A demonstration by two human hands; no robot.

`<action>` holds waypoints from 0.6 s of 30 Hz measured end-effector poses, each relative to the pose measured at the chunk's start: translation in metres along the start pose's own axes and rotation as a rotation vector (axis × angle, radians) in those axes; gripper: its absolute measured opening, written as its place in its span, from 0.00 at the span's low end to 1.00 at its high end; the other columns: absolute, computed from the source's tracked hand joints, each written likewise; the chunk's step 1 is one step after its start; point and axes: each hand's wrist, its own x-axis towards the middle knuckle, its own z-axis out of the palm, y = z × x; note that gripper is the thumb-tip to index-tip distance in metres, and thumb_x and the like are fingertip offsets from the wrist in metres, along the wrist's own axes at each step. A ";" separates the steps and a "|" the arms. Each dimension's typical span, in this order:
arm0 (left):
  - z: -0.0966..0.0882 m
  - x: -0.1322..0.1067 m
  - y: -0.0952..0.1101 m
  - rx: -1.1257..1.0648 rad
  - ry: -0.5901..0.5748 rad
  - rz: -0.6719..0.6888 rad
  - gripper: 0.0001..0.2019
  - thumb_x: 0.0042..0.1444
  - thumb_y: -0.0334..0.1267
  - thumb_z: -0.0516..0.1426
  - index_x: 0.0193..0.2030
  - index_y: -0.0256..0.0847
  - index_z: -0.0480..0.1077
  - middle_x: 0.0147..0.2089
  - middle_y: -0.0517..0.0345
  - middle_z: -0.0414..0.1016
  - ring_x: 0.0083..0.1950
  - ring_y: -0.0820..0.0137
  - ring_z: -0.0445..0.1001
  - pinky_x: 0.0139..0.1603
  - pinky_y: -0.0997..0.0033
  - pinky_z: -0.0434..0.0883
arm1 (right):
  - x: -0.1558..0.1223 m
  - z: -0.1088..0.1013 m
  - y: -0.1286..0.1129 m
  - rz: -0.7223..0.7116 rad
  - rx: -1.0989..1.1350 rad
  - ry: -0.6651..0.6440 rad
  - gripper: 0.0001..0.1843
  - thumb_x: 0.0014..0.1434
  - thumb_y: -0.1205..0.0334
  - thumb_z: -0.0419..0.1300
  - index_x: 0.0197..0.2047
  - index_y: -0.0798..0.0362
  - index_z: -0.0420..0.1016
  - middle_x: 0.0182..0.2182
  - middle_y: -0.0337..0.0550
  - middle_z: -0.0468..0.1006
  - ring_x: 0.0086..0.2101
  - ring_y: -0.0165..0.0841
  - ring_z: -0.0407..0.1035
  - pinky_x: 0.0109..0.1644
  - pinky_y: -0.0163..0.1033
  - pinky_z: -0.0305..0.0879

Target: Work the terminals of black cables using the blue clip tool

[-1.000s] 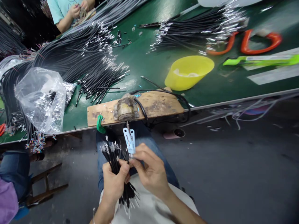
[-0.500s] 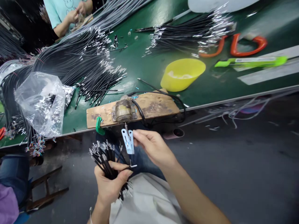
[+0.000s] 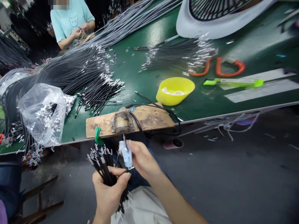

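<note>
The left hand (image 3: 111, 191) is clamped around a bundle of black cables (image 3: 104, 167), silvery tips fanned out above the grip, lower ends hanging below it. One silver cable end (image 3: 131, 168) is pointed rightward by the left thumb and forefinger, right at the bottom of the blue clip (image 3: 127, 156); whether it is touched by the clip cannot be told. The blue clip is gripped by the fingers of the right hand (image 3: 141, 157), just below the metal shaft (image 3: 124, 138) of a small motor (image 3: 122, 122). Hands apart, near each other, both in front of the table edge. The motor is mounted on a wooden board (image 3: 151, 118), with a green clamp (image 3: 98, 137) seen at the board's left end. A yellow cup (image 3: 173, 96) is placed behind the board, a cable heap (image 3: 98, 93) and a plastic bag (image 3: 44, 109) to the left. Orange handles (image 3: 230, 74) are seen farther right, beside a bright green tool (image 3: 240, 81).
</note>
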 end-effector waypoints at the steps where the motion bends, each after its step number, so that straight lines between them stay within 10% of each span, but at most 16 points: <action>1: 0.000 0.000 0.000 -0.002 -0.001 -0.007 0.03 0.41 0.38 0.64 0.21 0.45 0.76 0.18 0.59 0.73 0.20 0.65 0.70 0.22 0.65 0.70 | 0.001 -0.002 0.002 -0.002 0.021 0.013 0.28 0.39 0.35 0.62 0.17 0.55 0.69 0.13 0.36 0.65 0.16 0.26 0.56 0.20 0.33 0.53; 8: -0.004 -0.007 -0.005 0.012 -0.009 -0.043 0.02 0.40 0.38 0.65 0.20 0.49 0.77 0.18 0.60 0.74 0.20 0.66 0.71 0.23 0.68 0.72 | -0.005 -0.037 0.018 -0.112 -0.127 0.163 0.25 0.43 0.39 0.62 0.18 0.55 0.70 0.13 0.34 0.62 0.18 0.26 0.54 0.22 0.33 0.53; 13: -0.005 -0.010 -0.013 0.060 -0.008 -0.068 0.06 0.44 0.37 0.62 0.30 0.41 0.80 0.25 0.55 0.78 0.28 0.63 0.75 0.34 0.64 0.73 | -0.039 -0.038 0.021 -0.504 -0.540 0.251 0.14 0.53 0.57 0.60 0.20 0.53 0.68 0.17 0.36 0.64 0.20 0.29 0.57 0.25 0.35 0.55; 18: -0.002 -0.013 -0.021 0.072 -0.103 -0.087 0.08 0.44 0.31 0.59 0.19 0.38 0.76 0.13 0.62 0.67 0.20 0.71 0.67 0.23 0.74 0.66 | -0.058 -0.014 0.018 -0.847 -0.961 0.017 0.03 0.51 0.68 0.61 0.30 0.51 0.74 0.23 0.39 0.71 0.26 0.33 0.62 0.31 0.40 0.59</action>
